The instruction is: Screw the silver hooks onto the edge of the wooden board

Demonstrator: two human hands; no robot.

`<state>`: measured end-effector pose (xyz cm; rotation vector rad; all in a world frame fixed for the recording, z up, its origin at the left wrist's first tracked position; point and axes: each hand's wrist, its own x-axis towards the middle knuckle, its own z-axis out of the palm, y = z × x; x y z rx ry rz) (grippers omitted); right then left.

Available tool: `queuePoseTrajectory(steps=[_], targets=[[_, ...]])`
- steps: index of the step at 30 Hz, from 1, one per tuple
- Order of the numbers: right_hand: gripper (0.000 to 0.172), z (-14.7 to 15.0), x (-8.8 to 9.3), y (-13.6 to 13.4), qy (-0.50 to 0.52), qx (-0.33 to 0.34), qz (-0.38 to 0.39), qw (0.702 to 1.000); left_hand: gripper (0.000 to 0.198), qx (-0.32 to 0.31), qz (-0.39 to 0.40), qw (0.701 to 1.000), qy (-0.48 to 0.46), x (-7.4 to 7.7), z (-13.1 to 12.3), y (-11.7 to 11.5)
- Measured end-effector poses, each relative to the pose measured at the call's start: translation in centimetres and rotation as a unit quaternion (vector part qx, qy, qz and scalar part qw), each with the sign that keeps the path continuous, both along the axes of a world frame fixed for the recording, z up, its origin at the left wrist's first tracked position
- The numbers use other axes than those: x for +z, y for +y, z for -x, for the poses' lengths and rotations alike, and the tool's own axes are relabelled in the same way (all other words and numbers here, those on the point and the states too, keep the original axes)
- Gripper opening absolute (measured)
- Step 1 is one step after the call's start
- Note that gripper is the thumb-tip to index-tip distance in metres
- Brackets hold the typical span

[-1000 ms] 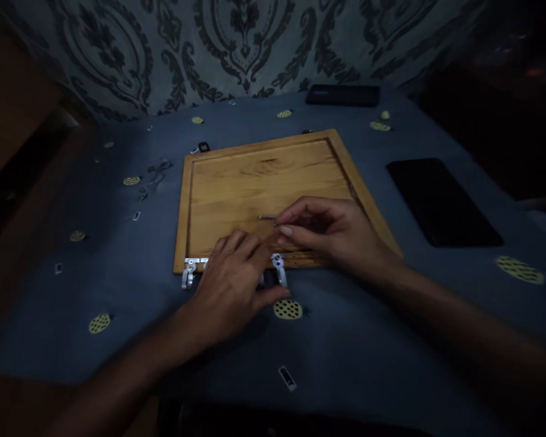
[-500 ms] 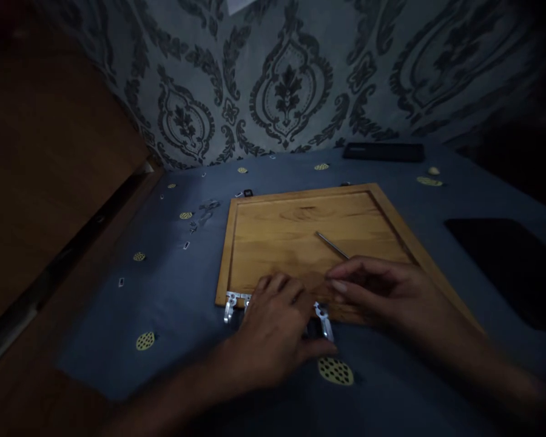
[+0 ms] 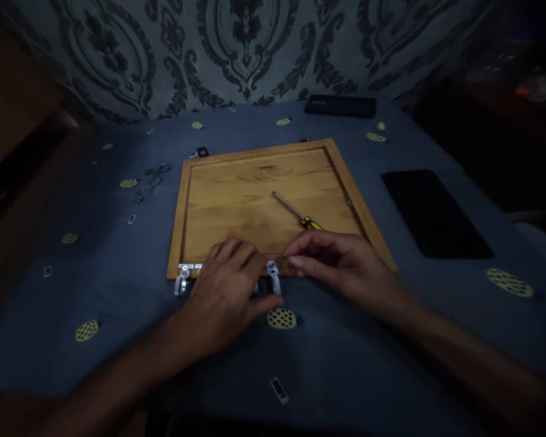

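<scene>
A framed wooden board (image 3: 255,206) lies on the blue cloth. Along its near edge runs a metal bracket with hinged clips (image 3: 184,276); another clip (image 3: 273,276) shows right of my left hand (image 3: 230,288). That hand is curled over the bracket and the board's edge, thumb toward me, hiding the bracket's middle. Thumb and fingertips of my right hand (image 3: 341,261) are pinched together beside the right clip. Whatever is between them is too small to make out. A screwdriver (image 3: 295,212) with a yellow and black handle lies on the board, its handle end partly behind my right hand.
A black phone-like slab (image 3: 437,212) lies right of the board. At the back sits a dark rectangular case (image 3: 341,105), with a small pale round thing (image 3: 381,126) nearby. A dark ring-shaped fitting (image 3: 202,152) is at the board's far edge. Patterned fabric (image 3: 246,48) rises behind.
The camera view has shifted, so everything appears further left and higher. My right hand has come closer to the right clip, and the screwdriver's handle now shows. My left hand stays on the bracket.
</scene>
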<state>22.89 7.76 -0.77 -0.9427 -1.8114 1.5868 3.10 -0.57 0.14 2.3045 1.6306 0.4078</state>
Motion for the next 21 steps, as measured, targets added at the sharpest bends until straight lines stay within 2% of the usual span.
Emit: queuePoseTrajectory(steps=[5,10,15,21], targets=[[0.021,-0.20,0.18,-0.26,-0.023,0.015,-0.055,0.998,0.039,0.000,-0.030,1.000,-0.009,-0.09,-0.01,-0.15],[0.008,0.01,-0.01,-0.62,-0.035,0.029,-0.083,0.995,0.041,-0.004,-0.029,1.000,-0.004,-0.10,0.04,-0.21],[0.005,0.30,-0.31,-0.84,-0.048,0.027,-0.061,0.997,0.043,-0.004,-0.033,0.999,0.005,-0.12,-0.05,-0.20],[0.014,0.37,-0.35,-0.90,-0.058,0.035,-0.040,0.997,0.043,-0.009,-0.044,0.999,0.001,-0.15,-0.08,-0.24]])
